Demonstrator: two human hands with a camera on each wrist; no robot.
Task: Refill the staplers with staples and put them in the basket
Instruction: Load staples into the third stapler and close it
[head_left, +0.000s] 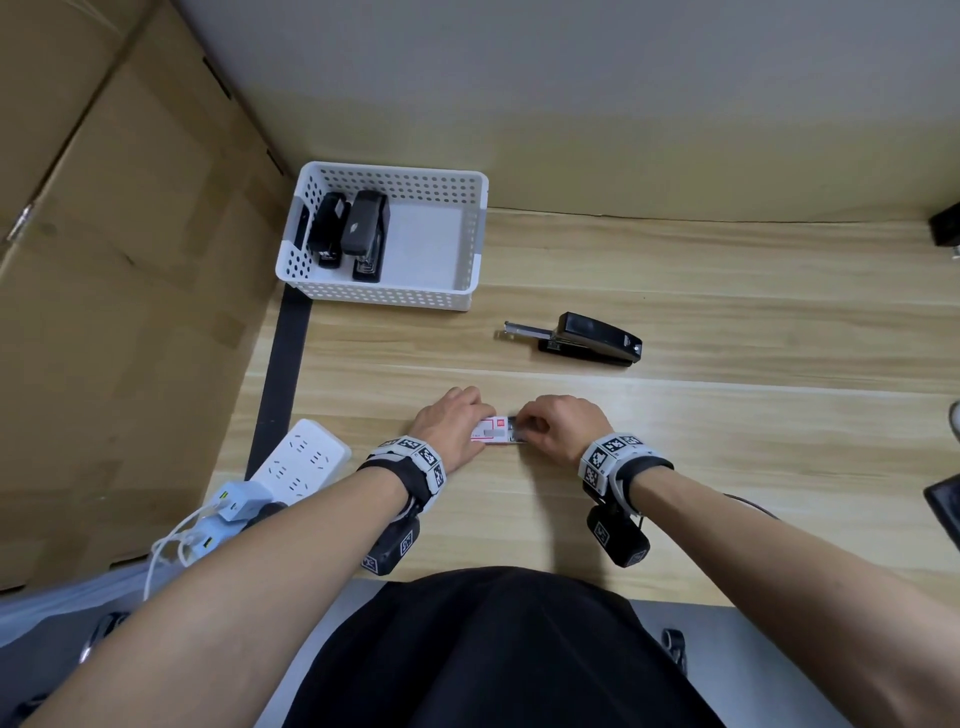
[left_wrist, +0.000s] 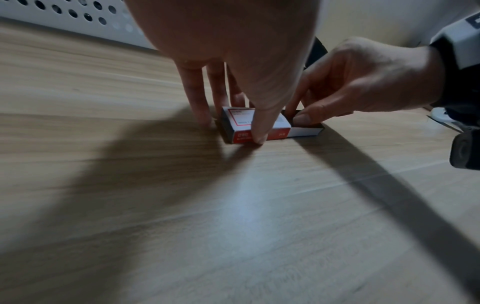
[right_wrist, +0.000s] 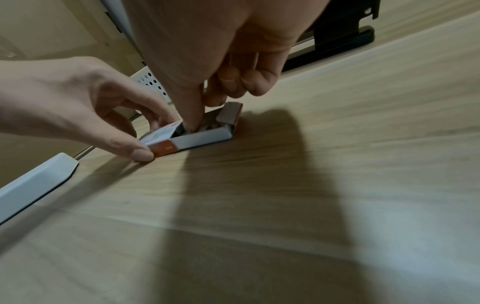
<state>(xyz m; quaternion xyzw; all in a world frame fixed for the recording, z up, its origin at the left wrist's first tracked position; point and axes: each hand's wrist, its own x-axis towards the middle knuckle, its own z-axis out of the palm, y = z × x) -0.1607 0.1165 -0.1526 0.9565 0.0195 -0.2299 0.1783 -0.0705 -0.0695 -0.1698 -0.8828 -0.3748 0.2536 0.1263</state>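
A small red and white staple box (head_left: 491, 430) lies on the wooden table between my hands, its grey inner tray (right_wrist: 205, 136) slid out to the right. My left hand (head_left: 480, 426) pinches the box sleeve (left_wrist: 259, 123) with thumb and fingers. My right hand (head_left: 524, 428) has its thumb and forefinger curled into the open tray, pinching at the staples (right_wrist: 211, 125) inside. A black stapler (head_left: 589, 340) lies further back with its metal magazine pushed out to the left. The white perforated basket (head_left: 470, 239) at the back left holds two black staplers (head_left: 348, 234).
A white power strip (head_left: 301, 462) with plugged-in chargers and cables lies at the left near the table's front edge. Cardboard boxes (head_left: 104, 260) stand along the left side. Dark objects sit at the right edge (head_left: 945, 226).
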